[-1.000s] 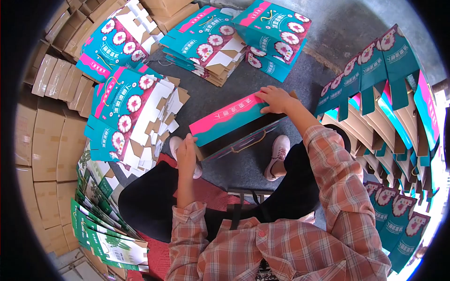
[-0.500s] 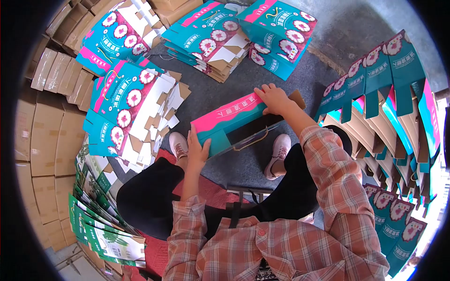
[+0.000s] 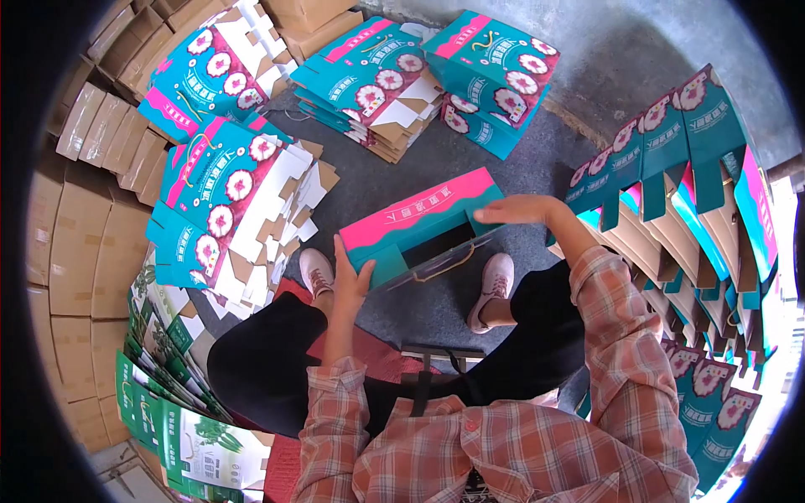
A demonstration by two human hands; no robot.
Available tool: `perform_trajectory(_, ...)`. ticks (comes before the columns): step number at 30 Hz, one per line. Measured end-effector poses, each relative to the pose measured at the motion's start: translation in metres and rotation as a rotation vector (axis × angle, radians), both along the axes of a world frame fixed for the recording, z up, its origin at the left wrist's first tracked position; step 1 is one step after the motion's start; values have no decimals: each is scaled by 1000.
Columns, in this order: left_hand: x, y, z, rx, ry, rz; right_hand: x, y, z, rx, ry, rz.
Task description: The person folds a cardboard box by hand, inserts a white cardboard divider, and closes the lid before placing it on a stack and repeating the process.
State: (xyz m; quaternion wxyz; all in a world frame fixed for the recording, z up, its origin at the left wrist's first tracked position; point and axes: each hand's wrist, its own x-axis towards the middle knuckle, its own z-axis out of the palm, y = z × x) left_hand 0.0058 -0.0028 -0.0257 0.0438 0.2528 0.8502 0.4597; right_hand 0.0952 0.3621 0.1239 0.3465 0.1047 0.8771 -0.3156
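A pink and teal cardboard gift box point(image 3: 419, 201) is held low in front of me, tilted up to the right. Its side facing me has a dark opening, and a yellow cord handle hangs on the near panel. My left hand point(image 3: 350, 275) grips the left end, thumb on the teal flap and fingers along the edge. My right hand point(image 3: 520, 210) lies flat with fingers stretched over the right end, touching the teal flap there; its fingertips are slightly blurred.
Flat printed cartons point(image 3: 239, 184) are stacked at the left, with another stack point(image 3: 369, 75) ahead. Folded boxes point(image 3: 683, 138) stand in rows at the right. Green cartons point(image 3: 201, 444) lie lower left, beside brown boxes point(image 3: 80, 243) along the wall. My shoes flank the box.
My right hand has shifted from gripping the far right end to lying flat on the end flap. The right end's brown flap no longer sticks out. My left hand keeps its hold.
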Motion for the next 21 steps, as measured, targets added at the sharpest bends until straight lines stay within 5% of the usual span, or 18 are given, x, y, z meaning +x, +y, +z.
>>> perform_trajectory(4, 4, -1, -3, 131, -287, 44, 12, 6, -5, 118, -9, 317)
perform_trajectory(10, 4, 0, 4, 332, -516, -33, -16, 14, 2, 231, -41, 174)
perform_trajectory(14, -10, -18, -47, 192, -518, 47, -16, 13, -12, 428, 171, 86)
perform_trajectory(16, -7, -15, -25, 353, -995, 187, -20, 10, -22, 454, 213, -22)
perform_trajectory(19, 13, 3, 32, 363, -1050, 286, -25, 12, -36, 426, 117, -108)
perform_trajectory(21, 9, 1, 21, 360, -1066, 306, -27, 9, -42, 433, 91, -135)
